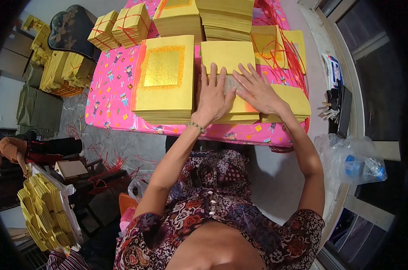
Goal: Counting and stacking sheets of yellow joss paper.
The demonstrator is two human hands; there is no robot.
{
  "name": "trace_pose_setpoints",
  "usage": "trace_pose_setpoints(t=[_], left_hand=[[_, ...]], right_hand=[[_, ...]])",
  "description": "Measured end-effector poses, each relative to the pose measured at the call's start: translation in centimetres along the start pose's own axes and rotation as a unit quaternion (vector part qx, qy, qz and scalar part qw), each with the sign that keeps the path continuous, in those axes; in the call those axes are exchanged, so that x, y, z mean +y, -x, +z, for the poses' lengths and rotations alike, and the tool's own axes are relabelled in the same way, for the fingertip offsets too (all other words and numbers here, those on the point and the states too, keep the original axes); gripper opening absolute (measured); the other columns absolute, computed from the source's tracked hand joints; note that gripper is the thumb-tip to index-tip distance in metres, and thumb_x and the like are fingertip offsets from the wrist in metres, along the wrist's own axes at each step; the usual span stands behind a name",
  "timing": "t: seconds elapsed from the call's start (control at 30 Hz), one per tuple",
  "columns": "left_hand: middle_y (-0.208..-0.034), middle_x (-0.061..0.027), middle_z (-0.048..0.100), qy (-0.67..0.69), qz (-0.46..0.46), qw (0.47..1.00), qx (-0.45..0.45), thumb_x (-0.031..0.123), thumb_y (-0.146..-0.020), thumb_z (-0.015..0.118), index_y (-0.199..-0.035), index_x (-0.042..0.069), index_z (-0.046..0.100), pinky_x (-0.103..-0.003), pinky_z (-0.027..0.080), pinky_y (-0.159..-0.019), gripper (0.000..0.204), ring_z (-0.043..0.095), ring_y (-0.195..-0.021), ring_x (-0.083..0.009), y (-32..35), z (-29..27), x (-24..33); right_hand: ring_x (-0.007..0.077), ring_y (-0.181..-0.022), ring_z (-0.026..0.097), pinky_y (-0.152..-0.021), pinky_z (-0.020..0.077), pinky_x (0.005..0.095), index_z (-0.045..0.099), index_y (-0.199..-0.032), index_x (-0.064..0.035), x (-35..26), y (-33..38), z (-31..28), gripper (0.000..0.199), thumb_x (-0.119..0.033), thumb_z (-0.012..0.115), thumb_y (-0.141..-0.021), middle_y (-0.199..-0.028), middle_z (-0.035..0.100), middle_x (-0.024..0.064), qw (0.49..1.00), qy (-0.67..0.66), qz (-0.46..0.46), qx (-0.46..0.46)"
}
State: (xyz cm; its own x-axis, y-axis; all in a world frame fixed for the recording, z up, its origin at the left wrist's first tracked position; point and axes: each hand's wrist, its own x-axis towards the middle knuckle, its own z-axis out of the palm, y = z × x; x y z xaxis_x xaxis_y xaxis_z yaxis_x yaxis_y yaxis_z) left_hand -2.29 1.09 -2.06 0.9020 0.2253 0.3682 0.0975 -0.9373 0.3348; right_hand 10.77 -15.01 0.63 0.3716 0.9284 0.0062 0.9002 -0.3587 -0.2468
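My left hand (212, 95) lies flat, fingers spread, on a stack of yellow paper sheets (237, 114) in front of me on the pink-covered table (111, 94). My right hand (258, 90) presses flat on the same stack, right beside the left, fingers apart. Under the fingertips shows a silvery patch. Just beyond them lies a plain yellow sheet pile (227, 54). To the left of my left hand stands a thick stack with a gold foil square (164, 67) on top.
Tall yellow stacks (224, 18) and bundles tied with red string (120, 27) fill the table's far side. More yellow sheets lie at the right (298, 99). Folded yellow paper piles (44, 211) sit on the floor at left. A plastic bag (352, 162) lies by the window sill.
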Motion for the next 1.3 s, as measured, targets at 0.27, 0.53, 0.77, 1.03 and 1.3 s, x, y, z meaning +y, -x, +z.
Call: trace_pose_setpoints(t=[0.27,0.53,0.77,1.03,1.3], left_hand=[[-0.152,-0.0362,0.025,0.028,-0.007,1.000,-0.009,0.040,-0.100,0.047,-0.148,-0.005,0.033,-0.056,0.011,-0.120,0.068,0.010,-0.143,-0.0560,-0.4,-0.7,-0.1],[-0.154,-0.0378,0.017,0.072,-0.080,0.994,0.031,0.035,-0.096,0.057,-0.149,-0.005,0.027,-0.059,0.016,-0.117,0.073,0.011,-0.142,-0.0573,-1.1,-1.8,1.2],[-0.154,-0.0393,0.009,0.199,-0.133,0.963,0.128,0.029,-0.094,0.061,-0.152,-0.008,0.014,-0.055,0.014,-0.118,0.083,0.012,-0.142,-0.0533,-1.4,-1.6,2.5],[-0.141,-0.0201,0.042,0.597,-0.297,0.741,0.080,0.010,-0.096,0.058,-0.154,-0.003,0.002,-0.033,0.055,-0.085,0.082,0.059,-0.111,-0.0232,-2.0,-2.3,3.2],[-0.133,-0.0156,0.051,0.618,-0.177,0.753,0.139,-0.005,-0.091,0.053,-0.144,-0.004,0.034,-0.031,0.052,-0.092,0.056,0.060,-0.109,-0.0188,-0.1,-1.6,4.5]], right_hand=[[0.0352,-0.139,0.038,-0.114,0.0280,0.0553,0.046,-0.144,-0.0107,1.3,-1.2,-1.3,0.056,-0.035,0.060,-0.094,-0.148,0.044,0.0146,0.992,-0.041,-0.028,0.116],[0.0271,-0.088,0.066,-0.072,0.0546,0.0380,0.063,-0.113,-0.0051,3.5,-3.7,-1.4,0.031,-0.017,0.069,-0.085,-0.098,0.065,0.0098,0.948,0.069,-0.177,0.257],[0.0259,-0.082,0.069,-0.069,0.0573,0.0364,0.065,-0.108,-0.0047,3.2,-1.4,-1.9,0.022,-0.014,0.066,-0.088,-0.095,0.069,0.0087,0.923,0.069,-0.169,0.340],[0.0281,-0.093,0.069,-0.078,0.0570,0.0381,0.068,-0.106,-0.0042,1.9,3.4,-1.4,0.024,-0.015,0.071,-0.085,-0.100,0.070,0.0088,0.929,0.068,-0.128,0.340],[0.0266,-0.118,0.060,-0.094,0.0515,0.0366,0.053,-0.133,-0.0012,0.1,6.2,-1.5,0.039,-0.012,0.062,-0.096,-0.128,0.060,0.0158,0.868,-0.247,0.104,0.419]])
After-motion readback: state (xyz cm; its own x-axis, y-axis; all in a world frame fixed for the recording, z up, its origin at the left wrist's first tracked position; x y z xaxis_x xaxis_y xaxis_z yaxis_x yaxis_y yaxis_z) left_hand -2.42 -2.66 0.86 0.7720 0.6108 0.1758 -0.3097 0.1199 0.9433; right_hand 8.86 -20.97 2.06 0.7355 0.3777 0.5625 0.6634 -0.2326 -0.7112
